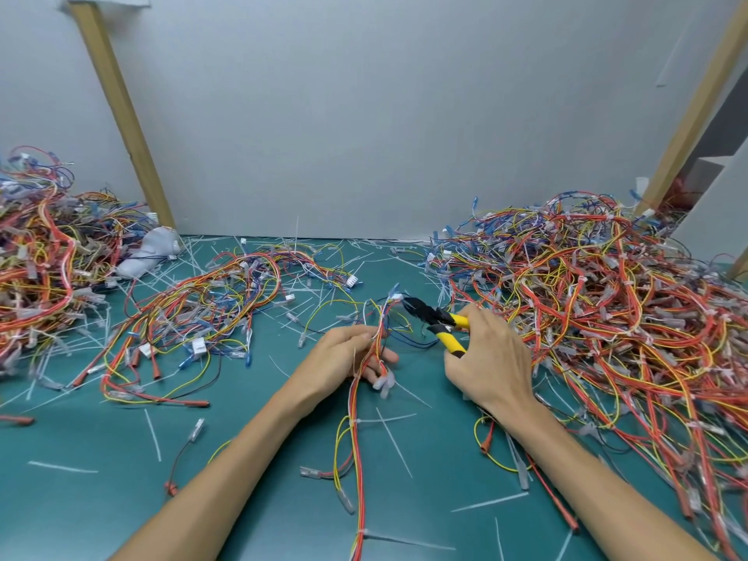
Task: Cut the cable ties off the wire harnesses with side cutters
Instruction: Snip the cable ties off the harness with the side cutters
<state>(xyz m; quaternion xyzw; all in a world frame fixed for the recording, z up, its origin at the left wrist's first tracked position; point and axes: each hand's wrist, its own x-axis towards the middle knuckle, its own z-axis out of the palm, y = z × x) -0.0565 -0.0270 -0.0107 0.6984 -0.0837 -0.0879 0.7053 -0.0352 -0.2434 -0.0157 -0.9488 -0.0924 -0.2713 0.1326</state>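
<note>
My left hand [347,355] grips a wire harness [358,431] of red, orange and yellow wires that runs from the table's near edge up through my fingers. White cable ties [388,419] still wrap it below my hand. My right hand [489,360] holds yellow-handled side cutters [439,321]. Their black jaws point left at the harness's upper end, close to a white connector [394,297]. Whether the jaws touch a tie cannot be made out.
A large heap of tangled harnesses [607,301] fills the right side. Another heap [44,253] lies at the far left, and a smaller bundle [210,309] at centre left. Cut white tie pieces [154,435] litter the green mat [259,402]. A grey wall stands behind.
</note>
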